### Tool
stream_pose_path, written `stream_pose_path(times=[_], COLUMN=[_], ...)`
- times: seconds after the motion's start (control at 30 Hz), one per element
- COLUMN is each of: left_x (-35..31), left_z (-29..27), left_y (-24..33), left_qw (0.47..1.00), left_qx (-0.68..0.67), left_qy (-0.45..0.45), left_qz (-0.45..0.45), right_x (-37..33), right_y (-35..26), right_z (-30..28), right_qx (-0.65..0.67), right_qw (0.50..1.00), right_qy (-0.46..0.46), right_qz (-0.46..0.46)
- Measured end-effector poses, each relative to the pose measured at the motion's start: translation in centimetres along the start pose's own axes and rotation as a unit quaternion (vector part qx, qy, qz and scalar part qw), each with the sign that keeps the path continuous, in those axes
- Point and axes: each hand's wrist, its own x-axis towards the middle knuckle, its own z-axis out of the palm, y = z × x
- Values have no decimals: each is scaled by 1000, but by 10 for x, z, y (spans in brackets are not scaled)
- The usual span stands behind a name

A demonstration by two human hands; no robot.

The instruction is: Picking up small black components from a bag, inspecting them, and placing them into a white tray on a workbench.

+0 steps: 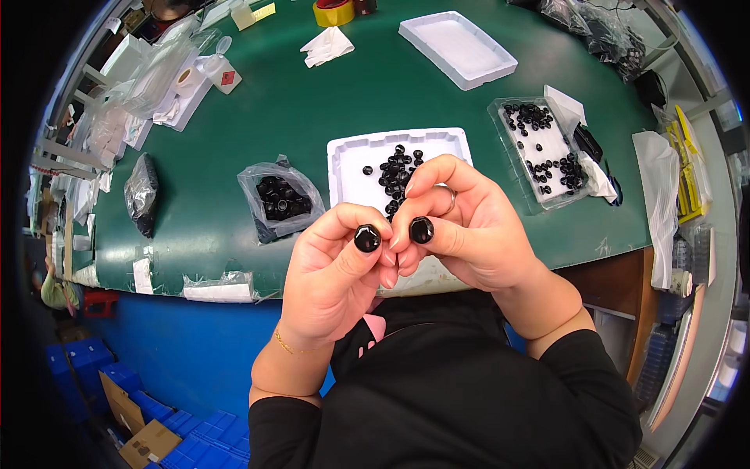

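Observation:
My left hand (pixel 330 262) and my right hand (pixel 473 227) meet above the near side of a white tray (pixel 344 148). At the thumb tip of the left hand is a glossy black round piece (pixel 367 238), closed in by curled fingers. The right hand, with a ring on one finger, is also curled and has a similar glossy black round piece (pixel 421 230) at its thumb tip. How the fingers grip behind each piece is partly hidden. In the tray lie several loose black round pieces (pixel 394 173), partly covered by the right hand.
An open plastic bag (pixel 248 184) of black parts is left of the tray; farther left lies a dark filled bag (pixel 141 195). A clear tray (pixel 539 199) of black pieces stands right. Behind are a white tray (pixel 469 55), a white glove (pixel 328 45) and yellow tape (pixel 333 14).

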Motion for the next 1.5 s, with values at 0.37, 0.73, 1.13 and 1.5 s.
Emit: stream_pose_path(times=[0.37,0.73,1.13,1.5], left_x=[-1,-3,-4,39], left_z=[0,-3,-58,-66], left_y=[0,1,53,11], left_qw=[1000,999,640,517], left_qx=[4,23,679,806], left_qy=[-7,-2,274,167], left_qz=[13,29,235,236], right_x=[3,4,74,80], right_y=[1,5,71,49], right_z=[0,1,-12,-79], right_qx=[7,13,-492,-719], right_qw=[1000,1000,849,667], right_qy=[-4,4,4,102], right_qz=[17,22,-192,-166])
